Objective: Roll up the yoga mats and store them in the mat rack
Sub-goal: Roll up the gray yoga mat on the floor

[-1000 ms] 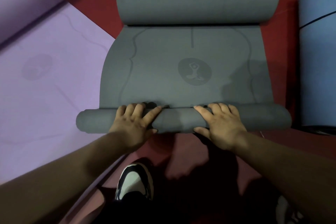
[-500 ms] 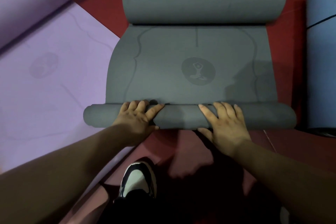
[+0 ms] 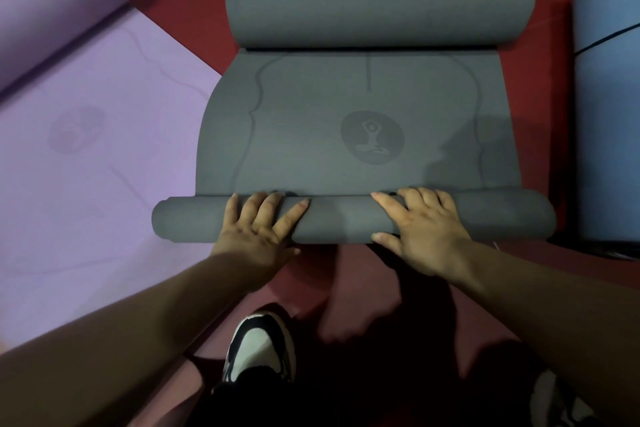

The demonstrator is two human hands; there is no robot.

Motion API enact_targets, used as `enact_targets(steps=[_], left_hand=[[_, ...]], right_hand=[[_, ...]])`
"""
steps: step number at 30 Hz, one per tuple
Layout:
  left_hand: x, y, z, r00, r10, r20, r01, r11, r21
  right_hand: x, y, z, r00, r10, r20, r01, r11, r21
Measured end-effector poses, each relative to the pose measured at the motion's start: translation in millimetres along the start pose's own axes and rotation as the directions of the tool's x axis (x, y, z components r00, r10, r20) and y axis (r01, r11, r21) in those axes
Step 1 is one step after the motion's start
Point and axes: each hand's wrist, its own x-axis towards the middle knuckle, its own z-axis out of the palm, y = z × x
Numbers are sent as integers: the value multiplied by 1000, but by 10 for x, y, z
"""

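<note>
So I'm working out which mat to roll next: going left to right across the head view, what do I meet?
Purple yoga mat → grey yoga mat, with the left hand and then the right hand holding its near roll → blue rolled mat.

We note a dark red floor [image 3: 187, 31], matte, finely textured, dim light, soft shadows pooling on it nearest us
</note>
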Motion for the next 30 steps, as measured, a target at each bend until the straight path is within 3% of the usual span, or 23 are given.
enact_targets(steps=[9,14,22,27,30], left_hand=[[163,-117,-159,999,-1,48,3,1000,-28],[377,-205,-331,986,21,164,-16,999,-32],[77,-13,12,994,-33,-103,30,999,-23],[224,-98,-174,988,-66,137,66,998,4],[310,-185,-253,993,-35,111,39,999,-29]], right_hand=[[-129,-108,127,993,-2,-121,2,1000,4],[116,-26,-32,999,3,-43,-4,1000,-24],[214,28,-167,998,-34,53,33,999,15],[227,2,-189,998,0,58,-1,1000,26],[104,-136,-45,997,17,-77,-18,1000,-8]])
